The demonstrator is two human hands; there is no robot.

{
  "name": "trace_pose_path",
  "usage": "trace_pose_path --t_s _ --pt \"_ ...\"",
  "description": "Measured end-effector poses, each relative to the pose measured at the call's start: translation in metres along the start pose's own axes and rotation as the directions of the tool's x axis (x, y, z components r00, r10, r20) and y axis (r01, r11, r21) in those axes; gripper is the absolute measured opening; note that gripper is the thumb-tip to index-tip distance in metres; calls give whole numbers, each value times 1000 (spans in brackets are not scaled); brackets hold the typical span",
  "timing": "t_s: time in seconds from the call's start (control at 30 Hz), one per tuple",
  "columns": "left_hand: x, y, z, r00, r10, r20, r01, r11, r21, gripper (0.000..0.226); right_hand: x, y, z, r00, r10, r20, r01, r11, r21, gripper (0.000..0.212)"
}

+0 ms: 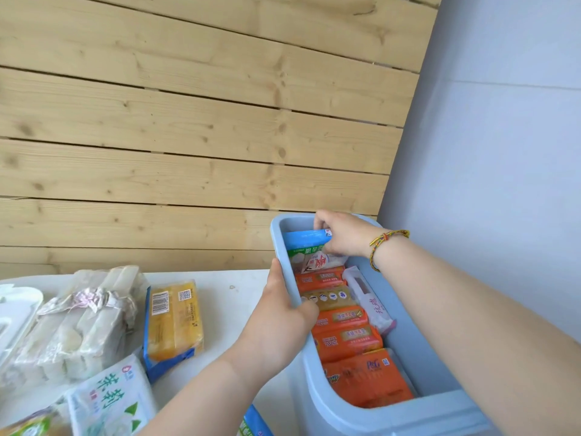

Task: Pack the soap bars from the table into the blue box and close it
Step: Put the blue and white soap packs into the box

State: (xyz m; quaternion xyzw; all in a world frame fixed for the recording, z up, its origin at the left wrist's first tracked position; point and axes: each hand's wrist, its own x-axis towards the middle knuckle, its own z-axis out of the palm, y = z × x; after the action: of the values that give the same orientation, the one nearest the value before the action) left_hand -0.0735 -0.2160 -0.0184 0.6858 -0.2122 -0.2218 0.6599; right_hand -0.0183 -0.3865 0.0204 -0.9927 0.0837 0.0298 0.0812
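The blue box (355, 413) stands open at the right end of the worktop (220, 297), and it is already well stocked: a row of orange soap packs (345, 339) runs along its length on the side nearest the worktop's middle, with a tan pack (330, 298) among them and a white-and-pink pack (371, 302) wedged against the box's far-side wall. At the box's back end the right hand (342, 236) has its grip clamped on a blue-and-green soap pack (306, 243), which stands on edge half inside the box; my judgement is that it is being seated there, not yet let go. The left hand (279, 313) has its grip closed over the box's near rim, fingers hooked inside, thumb outside, steadying it. So the packing looks more than half done by what fills the box, though how deep the stock goes below the top layer cannot be seen. Left of the box, on the worktop, several items remain: a yellow soap pack (174, 319) closest to it, a clear-wrapped bundle of pale bars (81, 322) beyond that, a white-and-green pack (110, 401) nearer the camera, and a blue-and-green one (254, 423) just at the box's near corner. A white piece at the far left edge (15, 309) may be a lid, but I cannot tell. Closing is still ahead.
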Motion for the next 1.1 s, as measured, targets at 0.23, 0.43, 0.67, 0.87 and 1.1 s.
trace_pose_path --t_s 0.23,0.43,0.67,0.87,1.1 --pt "0 -3 2 1000 -8 -3 8 1000 -29 45 -6 -2 8 968 -137 -211 47 922 -385 28" --pt "0 -2 2 1000 -27 -9 26 999 -46 40 -5 -7 13 980 -106 -171 54 958 -283 38" --pt "-1 -3 2 1000 -18 -23 18 1000 -19 63 -7 -9 2 988 -89 -123 48 952 -303 48" --pt "1 1 0 1000 -6 6 6 999 52 32 -23 -11 -20 987 -50 -154 14 974 -226 46" --pt "-38 -1 -29 996 -29 -88 61 921 384 54 -78 -55 -37 950 -52 -307 72 996 55 19"
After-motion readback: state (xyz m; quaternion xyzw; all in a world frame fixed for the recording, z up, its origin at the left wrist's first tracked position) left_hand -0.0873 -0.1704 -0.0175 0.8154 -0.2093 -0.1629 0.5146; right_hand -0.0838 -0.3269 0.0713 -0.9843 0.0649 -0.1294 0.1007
